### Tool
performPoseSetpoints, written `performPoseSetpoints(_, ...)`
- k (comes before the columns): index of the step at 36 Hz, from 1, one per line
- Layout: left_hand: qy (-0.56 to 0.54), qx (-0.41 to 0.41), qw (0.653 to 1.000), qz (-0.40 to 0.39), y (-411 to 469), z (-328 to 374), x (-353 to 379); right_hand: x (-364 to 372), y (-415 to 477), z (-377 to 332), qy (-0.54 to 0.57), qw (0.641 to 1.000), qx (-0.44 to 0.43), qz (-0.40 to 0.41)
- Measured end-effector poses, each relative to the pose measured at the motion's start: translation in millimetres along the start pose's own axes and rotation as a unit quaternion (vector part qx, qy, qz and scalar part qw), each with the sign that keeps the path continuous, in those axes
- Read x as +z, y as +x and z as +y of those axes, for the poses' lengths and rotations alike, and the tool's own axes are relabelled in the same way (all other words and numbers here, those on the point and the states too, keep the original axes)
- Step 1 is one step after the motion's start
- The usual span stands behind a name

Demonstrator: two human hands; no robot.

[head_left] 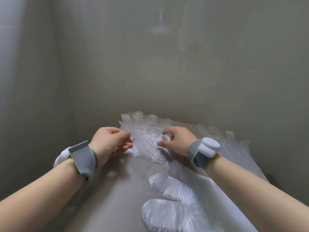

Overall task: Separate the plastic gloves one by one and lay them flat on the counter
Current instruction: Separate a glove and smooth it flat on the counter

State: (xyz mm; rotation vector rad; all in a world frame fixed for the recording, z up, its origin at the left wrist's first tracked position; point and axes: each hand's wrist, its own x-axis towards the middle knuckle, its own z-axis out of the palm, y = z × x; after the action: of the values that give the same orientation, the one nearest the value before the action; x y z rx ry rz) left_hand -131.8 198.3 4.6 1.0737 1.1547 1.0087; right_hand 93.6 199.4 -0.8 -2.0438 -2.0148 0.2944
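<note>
Left hand [110, 143]: in the middle of the frame, a bit to the left. Its fingers are curled in. The thumb and first finger pinch the left edge of the glove [147, 136].
Right hand [178, 139]: in the middle of the frame, a bit to the right. Its fingers are bent like a claw. The thumb and first finger nip the right side of the same glove.
Wall [150, 64]: grey and plain. It fills the whole top half of the frame.
Counter [115, 195]: grey and smooth. It runs from the bottom of the frame up to the wall.
Flat gloves [175, 203]: clear and shiny. They lie flat on the counter at the bottom middle, near the right arm, with round finger tips pointing left.
Far gloves [227, 136]: more clear plastic on the counter at the middle right, past the right wrist. They are blurry.
Glove: see-through and crinkly. It is stretched between the two hands in the middle of the frame. More clear finger tips peek out just behind it, by the wall.
Bands [83, 158]: one on each wrist, grey with a white lump on top.
</note>
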Motion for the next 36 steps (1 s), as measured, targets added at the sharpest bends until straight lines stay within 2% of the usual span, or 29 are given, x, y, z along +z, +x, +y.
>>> performPoseSetpoints(8,-0.012,-0.028,1.000,0.004,10.5,5.5,-8.4,9.3,13.3,5.8,0.054,0.998,0.008,0.032)
performPoseSetpoints(11,0.015,-0.042,0.999,0.023,23.4,9.0,-14.3,12.0,15.3,9.2,0.074,0.996,0.012,0.043)
performPoseSetpoints(15,0.124,-0.017,0.991,0.049,40.1,4.4,-18.0,12.5,18.4,9.8,0.078,0.996,0.016,0.049)
performPoseSetpoints(20,0.220,0.036,0.975,0.027,42.9,-2.2,-12.8,7.2,22.2,8.8,0.076,0.996,0.021,0.051)
performPoseSetpoints(23,0.253,0.059,0.965,0.029,42.5,-2.5,-13.4,0.6,29.6,9.7,0.078,0.992,0.054,0.082)
performPoseSetpoints(27,0.316,0.115,0.941,0.031,44.4,-0.3,-17.1,-15.9,41.0,18.7,0.107,0.967,0.161,0.165)
performPoseSetpoints(30,0.283,0.131,0.950,0.007,43.2,3.5,-11.7,-22.4,36.2,20.9,0.133,0.959,0.183,0.172)
performPoseSetpoints(32,0.212,0.117,0.970,-0.008,39.9,6.7,-5.3,-24.6,22.6,14.1,0.171,0.959,0.151,0.168)
performPoseSetpoints(36,0.065,0.072,0.995,-0.026,38.4,16.9,6.8,-27.1,-17.5,-11.4,0.239,0.967,0.056,0.067)
